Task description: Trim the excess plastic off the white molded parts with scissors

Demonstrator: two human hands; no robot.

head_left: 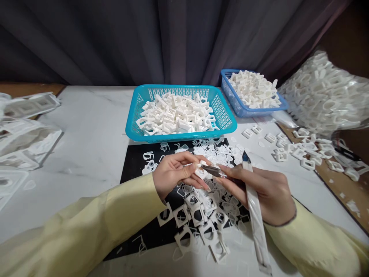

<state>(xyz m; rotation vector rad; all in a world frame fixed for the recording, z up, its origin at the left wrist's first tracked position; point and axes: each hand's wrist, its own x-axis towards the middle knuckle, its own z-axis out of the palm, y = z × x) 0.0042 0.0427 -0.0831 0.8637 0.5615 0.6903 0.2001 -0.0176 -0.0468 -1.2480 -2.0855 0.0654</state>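
"What is in your hands?"

"Your left hand (175,173) pinches a small white plastic piece (202,172) between thumb and fingers. Your right hand (266,192) grips a slim metal tool (212,170), its narrow end at the piece; you can't tell its exact type from here. A white-wrapped stick (255,219) with a dark blue tip slants across your right hand."

"What could go wrong for you?"

"Your left fingertips sit very near the metal, so a slip off the smooth plastic could nick you. Squeezing or prying too hard might crack a thin edge, and a loose pinch could let the piece drop among its lookalikes."

"And around you?"

"Near you, white square frames (184,239) and thin translucent offcuts (230,206) overlap on and beyond a black mat (132,163). On the far side is your turquoise basket (184,135), heaped with white pieces; far right, a blue basket (256,111) holds more, beside a bulging clear bag (325,92). Loose white parts (308,150) lie to your right, and flat white pieces (29,148) to your left."

"Any writing?"

"You have no brand or label readable here."
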